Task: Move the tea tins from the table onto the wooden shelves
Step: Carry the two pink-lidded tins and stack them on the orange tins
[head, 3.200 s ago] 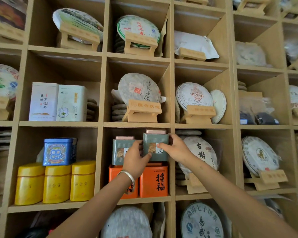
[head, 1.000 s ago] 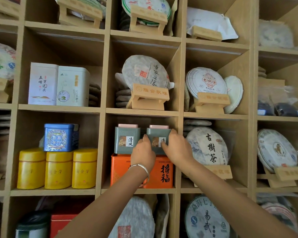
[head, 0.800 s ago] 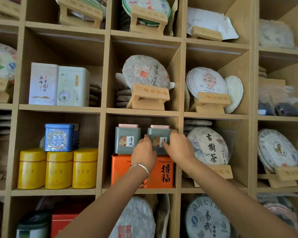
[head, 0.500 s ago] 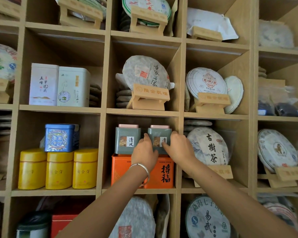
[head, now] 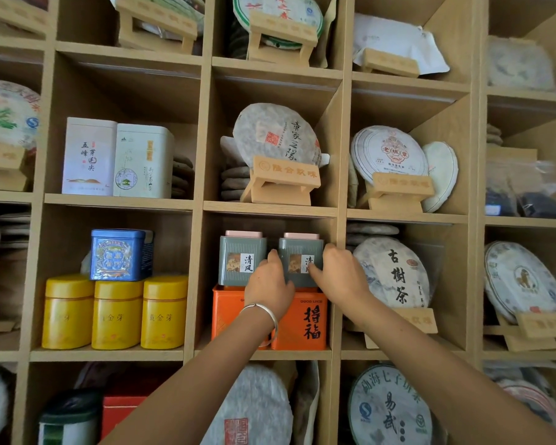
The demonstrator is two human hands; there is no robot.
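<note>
Two grey-green tea tins with pink lids stand side by side on top of two orange tins [head: 305, 319] in the middle cubby of the wooden shelves [head: 270, 207]. The left grey tin [head: 238, 258] stands free. Both hands hold the right grey tin [head: 297, 252]: my left hand [head: 268, 284] presses its left side and my right hand [head: 337, 274] grips its right side, fingers across the label. A silver bangle circles my left wrist.
Three yellow tins [head: 116, 313] with a blue tin [head: 119, 255] on top fill the cubby to the left. Two white tins [head: 116, 157] stand above them. Wrapped tea cakes on wooden stands [head: 283, 183] occupy the cubbies above, right and below.
The right grey tin came down from a raised position and now rests on the orange tin beside its twin. Over the last second the hands stay on it, almost still.
</note>
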